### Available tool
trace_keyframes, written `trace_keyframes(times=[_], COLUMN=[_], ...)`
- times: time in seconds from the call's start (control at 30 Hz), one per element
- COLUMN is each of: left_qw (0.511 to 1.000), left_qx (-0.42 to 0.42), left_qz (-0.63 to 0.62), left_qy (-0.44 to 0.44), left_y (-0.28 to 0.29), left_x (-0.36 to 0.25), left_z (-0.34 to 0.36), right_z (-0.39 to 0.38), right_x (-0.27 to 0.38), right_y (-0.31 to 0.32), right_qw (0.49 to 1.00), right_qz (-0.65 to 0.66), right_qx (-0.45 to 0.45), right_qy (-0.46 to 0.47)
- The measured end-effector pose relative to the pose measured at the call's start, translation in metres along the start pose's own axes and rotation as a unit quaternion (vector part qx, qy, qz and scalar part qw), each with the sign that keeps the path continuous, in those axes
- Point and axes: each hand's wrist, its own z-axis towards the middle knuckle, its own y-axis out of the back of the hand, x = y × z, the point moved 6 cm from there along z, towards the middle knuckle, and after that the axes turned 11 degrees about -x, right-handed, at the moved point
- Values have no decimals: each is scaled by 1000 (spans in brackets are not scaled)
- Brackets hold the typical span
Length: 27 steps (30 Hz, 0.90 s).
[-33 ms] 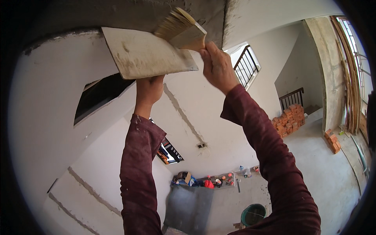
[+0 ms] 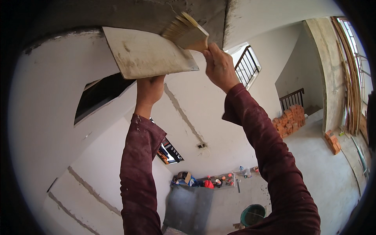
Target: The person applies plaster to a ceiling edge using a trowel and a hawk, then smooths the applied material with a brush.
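Daylight glares through the window (image 2: 354,43) at upper right; the floor (image 2: 309,156) below looks bright, the frame's top dim. Fisheye distortion bends lines toward black corners.

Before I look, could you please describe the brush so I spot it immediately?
Start at the dark grey surface at the top. Below it in view, the right hand holds the brush, whose pale bristles set it apart from the flat board.

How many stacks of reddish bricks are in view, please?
2: a larger stack below the lower railing, a smaller stack farther right on the floor; others may be hidden.
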Motion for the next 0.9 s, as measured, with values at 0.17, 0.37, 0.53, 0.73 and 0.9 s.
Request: trace_keyframes(times=[0.17,0.37,0.53,0.73,0.9], left_qw=[999,998,998,999,984], left_qx=[-26,-14,-6,-33,55], left_qz=[17,55,45,27,136], left_qy=[12,4,-31,-3,-97], left_y=[7,7,4,7,4], left_x=[-5,1,1,-10,0], left_z=[-1,-5,-1,-2,-4], right_z=[-49,-12,-10,-30,7], right_x=[-40,31,-17,-5,26], right_y=[25,24,-1,45,17], right_qw=[992,999,996,997,998], right_qz=[-84,51,-78,-73,23], right_qx=[38,-4,25,7,19], right_qy=[-86,11,34,3,60])
